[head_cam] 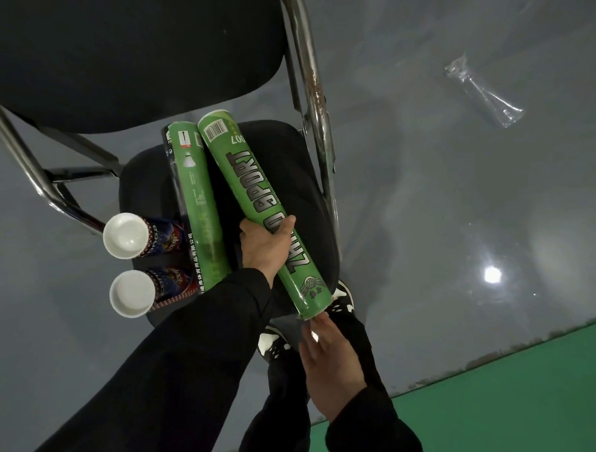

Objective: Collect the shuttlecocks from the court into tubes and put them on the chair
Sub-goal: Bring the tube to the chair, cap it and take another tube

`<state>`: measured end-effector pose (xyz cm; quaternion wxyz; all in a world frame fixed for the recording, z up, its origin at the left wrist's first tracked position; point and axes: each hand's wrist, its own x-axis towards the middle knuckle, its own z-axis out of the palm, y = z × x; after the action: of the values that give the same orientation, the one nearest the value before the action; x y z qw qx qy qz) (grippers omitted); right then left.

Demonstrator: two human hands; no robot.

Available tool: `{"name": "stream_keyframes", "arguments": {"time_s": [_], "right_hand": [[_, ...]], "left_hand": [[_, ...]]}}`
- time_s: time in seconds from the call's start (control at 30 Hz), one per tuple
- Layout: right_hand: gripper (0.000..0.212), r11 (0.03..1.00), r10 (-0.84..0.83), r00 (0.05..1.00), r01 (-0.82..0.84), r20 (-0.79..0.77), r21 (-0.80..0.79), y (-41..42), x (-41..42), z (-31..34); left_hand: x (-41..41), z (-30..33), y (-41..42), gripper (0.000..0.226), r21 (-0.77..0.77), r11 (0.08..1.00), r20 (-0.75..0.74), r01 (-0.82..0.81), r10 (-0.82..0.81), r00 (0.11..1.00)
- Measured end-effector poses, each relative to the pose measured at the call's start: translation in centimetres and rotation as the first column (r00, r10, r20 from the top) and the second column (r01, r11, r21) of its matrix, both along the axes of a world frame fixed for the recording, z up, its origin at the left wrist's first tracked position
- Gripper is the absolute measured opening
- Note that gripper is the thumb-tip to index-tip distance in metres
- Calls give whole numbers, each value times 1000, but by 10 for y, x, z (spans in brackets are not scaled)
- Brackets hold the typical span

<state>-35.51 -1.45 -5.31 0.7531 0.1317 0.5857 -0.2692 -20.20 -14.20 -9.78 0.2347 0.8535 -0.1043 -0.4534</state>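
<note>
1. I cannot see inside any tube, so no shuttlecock shows; the near end of the ZANO tube (265, 206) is turned away from me, so whether it is capped I cannot tell; its name is partly covered by the left hand (265, 247).
2. The two blue tubes, upper (138, 235) and lower (147, 292), show me mainly their white caps; their far lengths run under the flat green tube (198, 202), whose near end is hidden by my left sleeve (179, 358).
3. The chair (287, 151) is cut off at the top and left edge; its back is a dark, featureless mass; the rust on the right chrome post is plain enough.
4. The ZANO tube's long axis runs from upper left to lower right, barcode end toward the chair back, near end past the seat's front edge over a shoe (343, 298); whether its length rests on the seat I cannot tell.
5. The flat green tube lies on the seat just beside it, nearly parallel, the two touching at the far ends; the blue tubes lie crosswise, caps pointing left off the seat.
6. Left hand grips the ZANO tube at mid-length, thumb over the top, fingers curled beneath and hidden; right hand (328, 363) sits just below the tube's near end, fingers straight and close together, tips blurred, contact uncertain.
7. A clear plastic wrapper (484, 94) lies on the grey floor, well apart.
</note>
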Motion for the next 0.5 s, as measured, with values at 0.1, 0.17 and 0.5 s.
{"name": "stream_keyframes", "arguments": {"time_s": [0.1,0.17,0.5], "right_hand": [[36,988,131,988,-137,-82,-73,6,4,-4],[29,998,-5,999,8,-52,55,2,8,-5],[33,972,-160,986,149,47,183,-42,24,-6]], "left_hand": [[0,-5,2,81,4,1000,9,-1,1,1000],[0,-7,2,81,-2,1000,11,-4,4,1000],[2,-9,3,80,-4,1000,-35,3,-3,999]]}}
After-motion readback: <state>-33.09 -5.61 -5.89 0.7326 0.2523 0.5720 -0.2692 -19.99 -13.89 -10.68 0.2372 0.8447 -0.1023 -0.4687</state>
